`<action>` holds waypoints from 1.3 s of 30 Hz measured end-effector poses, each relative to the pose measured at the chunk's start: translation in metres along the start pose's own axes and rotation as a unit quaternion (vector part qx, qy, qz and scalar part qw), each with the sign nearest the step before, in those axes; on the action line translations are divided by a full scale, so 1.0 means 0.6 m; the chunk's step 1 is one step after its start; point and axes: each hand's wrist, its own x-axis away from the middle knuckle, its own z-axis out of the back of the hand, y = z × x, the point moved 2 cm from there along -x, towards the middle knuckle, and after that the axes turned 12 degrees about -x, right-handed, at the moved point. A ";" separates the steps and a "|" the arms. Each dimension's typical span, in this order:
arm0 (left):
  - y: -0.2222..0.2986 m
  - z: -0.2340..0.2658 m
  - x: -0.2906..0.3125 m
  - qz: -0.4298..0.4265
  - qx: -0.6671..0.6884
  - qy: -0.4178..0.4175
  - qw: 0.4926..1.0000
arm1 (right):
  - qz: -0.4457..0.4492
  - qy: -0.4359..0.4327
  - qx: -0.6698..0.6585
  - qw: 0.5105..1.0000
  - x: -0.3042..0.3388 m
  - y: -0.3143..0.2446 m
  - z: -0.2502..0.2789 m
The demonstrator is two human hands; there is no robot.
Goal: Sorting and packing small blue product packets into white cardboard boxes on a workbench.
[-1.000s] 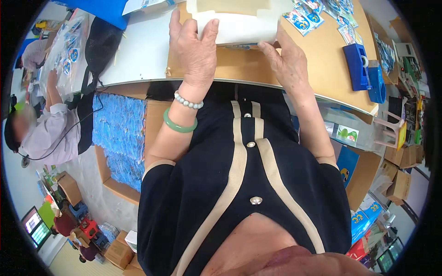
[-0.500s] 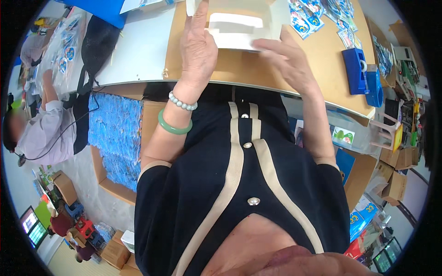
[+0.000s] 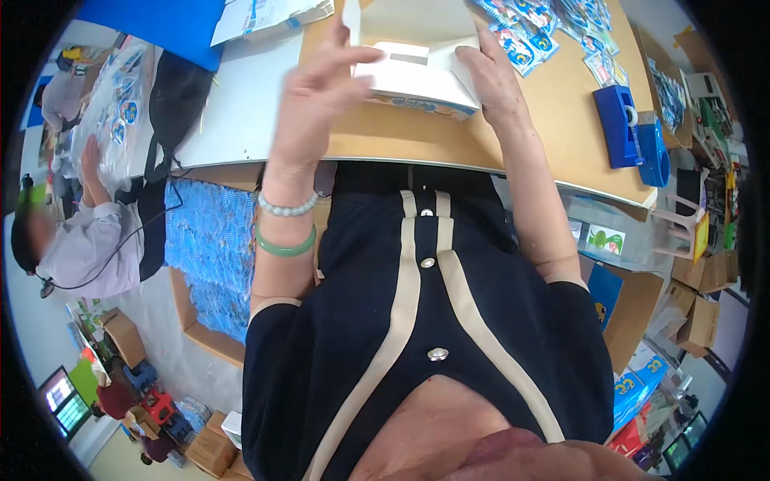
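Observation:
A small paperboard box, white inside with a blue printed outer side, stands open on the tan board before me, its flaps raised. Its right side is held by my right hand, the thumb inside the wall and the fingers behind it. At the box's left edge is my left hand, slightly blurred, fingers spread and holding nothing I can see. Whether its fingertips touch the left flap is hard to tell. A bead bracelet and a green bangle circle my left wrist.
Several small blue-and-white packets lie at the far right. Blue tape dispensers stand near the table's right edge. Flattened white cartons and a black bag are at left. Below the table sits a carton of blue wrappers. A co-worker sits at left.
My left hand has come down and left off the box, its fingers spreading. The right hand has closed on the box's right wall. The box has tilted, showing its printed front.

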 end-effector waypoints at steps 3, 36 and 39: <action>-0.017 0.023 -0.030 0.111 0.465 0.247 0.843 | -0.014 -0.018 0.003 1.000 -0.005 0.014 0.009; -0.101 -0.059 -0.052 0.229 0.160 0.015 0.960 | 0.033 -0.243 0.477 0.844 0.008 -0.125 -0.048; -0.086 -0.055 -0.052 0.231 0.129 -0.001 0.964 | 0.038 -0.178 0.382 0.906 -0.004 -0.068 0.013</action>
